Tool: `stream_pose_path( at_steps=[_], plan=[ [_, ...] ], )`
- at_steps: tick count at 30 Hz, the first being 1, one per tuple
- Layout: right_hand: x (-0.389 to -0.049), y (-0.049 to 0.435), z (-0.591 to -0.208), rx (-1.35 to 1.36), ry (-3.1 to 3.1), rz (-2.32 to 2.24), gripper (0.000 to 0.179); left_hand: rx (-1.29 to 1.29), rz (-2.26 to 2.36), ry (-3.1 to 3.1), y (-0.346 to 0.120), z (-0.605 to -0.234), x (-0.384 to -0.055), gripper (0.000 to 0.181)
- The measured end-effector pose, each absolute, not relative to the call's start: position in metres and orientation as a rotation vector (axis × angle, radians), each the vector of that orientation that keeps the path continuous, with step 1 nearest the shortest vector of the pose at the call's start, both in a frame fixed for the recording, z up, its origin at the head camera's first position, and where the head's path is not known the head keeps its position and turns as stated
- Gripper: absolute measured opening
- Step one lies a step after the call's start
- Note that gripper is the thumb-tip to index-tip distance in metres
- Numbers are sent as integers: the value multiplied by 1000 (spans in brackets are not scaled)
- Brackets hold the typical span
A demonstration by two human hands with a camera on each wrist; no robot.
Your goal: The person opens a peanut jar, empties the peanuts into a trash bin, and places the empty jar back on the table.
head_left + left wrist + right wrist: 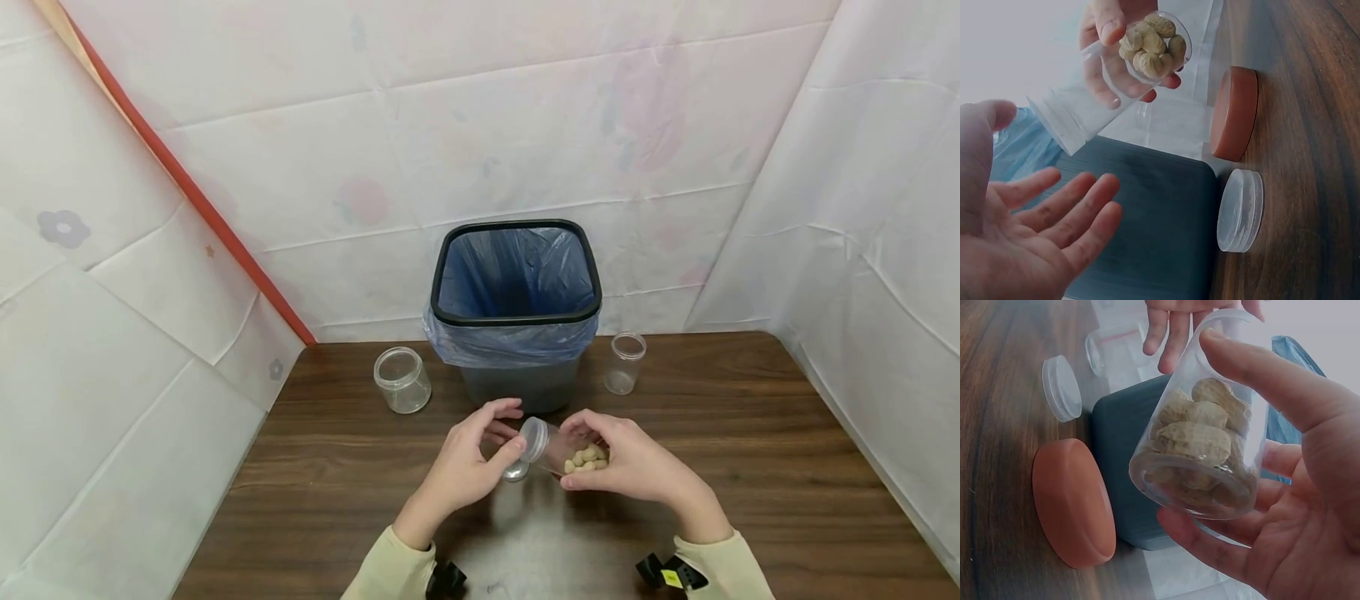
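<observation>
My right hand (637, 462) grips a clear plastic jar (553, 450), its fingers and thumb round the lower part. The jar is tilted, with its uncapped mouth towards my left hand (467, 468). Unshelled peanuts (1194, 431) lie bunched at the bottom end. In the left wrist view my left hand is spread, palm up and fingers apart, near the mouth and holding nothing. A clear screw lid (1241, 210) lies on the table below the hands. Next to it sits a thick orange-brown round piece (1072, 503), hidden in the head view.
Behind the hands stands a dark bin (517, 383) with a black rim and a blue liner (517, 342). An uncapped glass jar (402, 382) is on its left, a slim clear jar (624, 364) on its right. Pale cloth (480, 142) hangs behind the wooden table (300, 500).
</observation>
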State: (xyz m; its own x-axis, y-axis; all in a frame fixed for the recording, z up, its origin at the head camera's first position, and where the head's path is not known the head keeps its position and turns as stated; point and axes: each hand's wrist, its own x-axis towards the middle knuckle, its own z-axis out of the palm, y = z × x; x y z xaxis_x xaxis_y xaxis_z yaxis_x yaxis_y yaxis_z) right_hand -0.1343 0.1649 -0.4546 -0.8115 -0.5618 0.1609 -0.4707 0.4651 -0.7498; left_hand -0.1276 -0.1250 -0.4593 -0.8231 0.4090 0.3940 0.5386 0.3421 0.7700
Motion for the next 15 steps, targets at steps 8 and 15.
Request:
stream_pose_path(
  at_steps=[8, 15],
  plan=[
    [-133, 168, -453, -950, 2619, -1280, 54, -1046, -1409, -2508, -129, -459, -127, 59],
    [-134, 171, -453, -991, 2644, -1276, 54, -1091, -1379, -2522, -129, -458, -128, 60]
  ],
)
